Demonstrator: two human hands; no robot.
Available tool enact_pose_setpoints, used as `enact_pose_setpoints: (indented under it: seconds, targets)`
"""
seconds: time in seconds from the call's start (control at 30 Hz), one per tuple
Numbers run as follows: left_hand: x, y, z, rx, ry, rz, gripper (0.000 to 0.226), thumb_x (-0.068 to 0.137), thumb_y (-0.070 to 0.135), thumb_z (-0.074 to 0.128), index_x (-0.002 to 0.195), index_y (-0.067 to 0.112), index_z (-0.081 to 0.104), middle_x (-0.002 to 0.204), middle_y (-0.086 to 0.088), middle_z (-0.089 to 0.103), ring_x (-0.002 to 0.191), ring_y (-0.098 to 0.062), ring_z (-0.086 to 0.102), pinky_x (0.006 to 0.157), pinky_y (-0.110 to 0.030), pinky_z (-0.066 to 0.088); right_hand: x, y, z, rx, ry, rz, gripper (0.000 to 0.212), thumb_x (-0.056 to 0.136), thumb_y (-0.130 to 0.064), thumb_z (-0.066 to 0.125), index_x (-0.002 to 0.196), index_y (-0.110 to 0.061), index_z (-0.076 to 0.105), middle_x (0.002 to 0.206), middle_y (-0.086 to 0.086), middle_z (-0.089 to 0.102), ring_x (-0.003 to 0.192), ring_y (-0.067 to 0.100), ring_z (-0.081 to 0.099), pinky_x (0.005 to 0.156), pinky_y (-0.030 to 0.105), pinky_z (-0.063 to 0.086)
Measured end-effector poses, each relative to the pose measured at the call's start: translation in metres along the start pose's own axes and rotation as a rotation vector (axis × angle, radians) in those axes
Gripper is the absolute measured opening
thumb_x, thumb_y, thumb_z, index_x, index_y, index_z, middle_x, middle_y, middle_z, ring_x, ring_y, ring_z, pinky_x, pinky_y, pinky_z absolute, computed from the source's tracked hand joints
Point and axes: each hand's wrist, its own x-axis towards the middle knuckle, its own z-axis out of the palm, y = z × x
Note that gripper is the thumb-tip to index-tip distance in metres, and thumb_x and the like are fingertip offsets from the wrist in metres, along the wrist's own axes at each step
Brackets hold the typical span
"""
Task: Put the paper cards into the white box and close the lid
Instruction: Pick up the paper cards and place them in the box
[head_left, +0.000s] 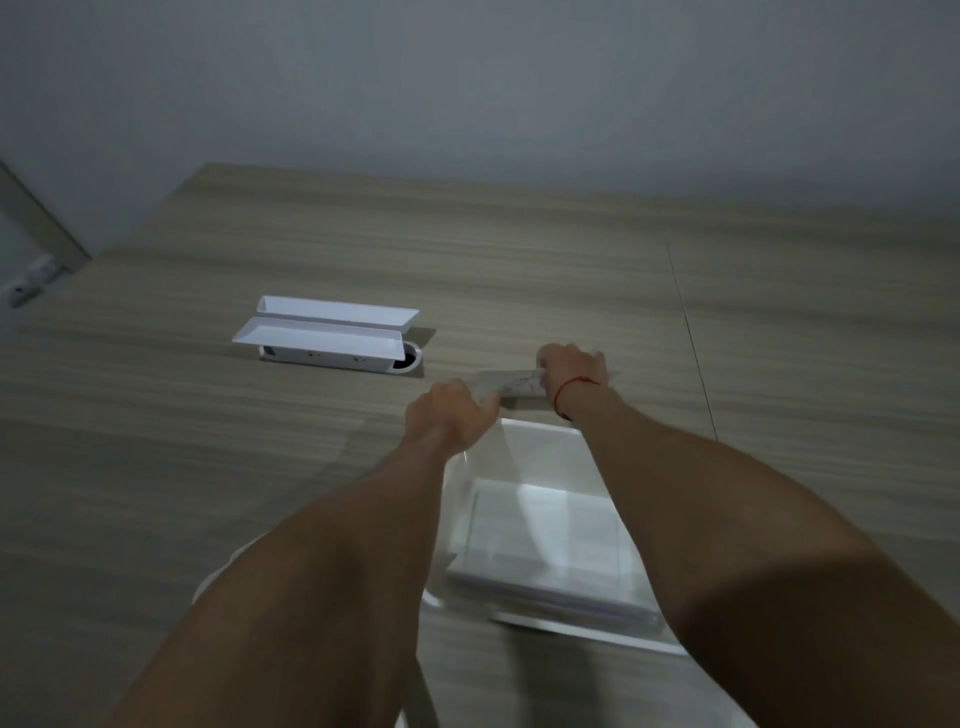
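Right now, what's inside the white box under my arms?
The white box holds a flat white stack, likely paper cards. The right arm covers its right side. More cards are held beyond it by the left hand and right hand.

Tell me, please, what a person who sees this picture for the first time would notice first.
Two bare forearms reach forward from the bottom edge, and the left hand and right hand together grip a stack of paper cards at mid-table. Just below the cards, between the arms, lies the open white box. Farther back on the left, a white socket unit stands with its two flaps up.
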Motion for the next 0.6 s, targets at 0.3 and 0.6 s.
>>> enact_pose_setpoints:
  seconds: [0.3, 0.6]
  targets:
    - [-0.025, 0.010, -0.006, -0.080, 0.077, -0.047, 0.050, 0.094, 0.039, 0.034, 0.107, 0.003, 0.065, 0.114, -0.017, 0.067, 0.105, -0.036, 0.064, 0.088, -0.038, 0.048, -0.032, 0.006, -0.053, 0.140, 0.097, -0.008, 0.032, 0.097, -0.008, 0.038, 0.120, -0.014, 0.059, 0.129, 0.015, 0.059, 0.120, 0.032, 0.056, 0.100, 0.038, 0.039]
    - [-0.085, 0.013, -0.010, -0.193, 0.036, -0.157, 0.040, 0.096, 0.021, 0.039, 0.126, 0.001, 0.054, 0.130, -0.019, 0.059, 0.120, -0.036, 0.057, 0.097, -0.041, 0.046, -0.095, 0.034, -0.108, 0.233, 0.136, -0.060, 0.037, 0.096, -0.010, 0.040, 0.131, -0.017, 0.050, 0.138, 0.018, 0.052, 0.126, 0.034, 0.050, 0.105, 0.038, 0.036]
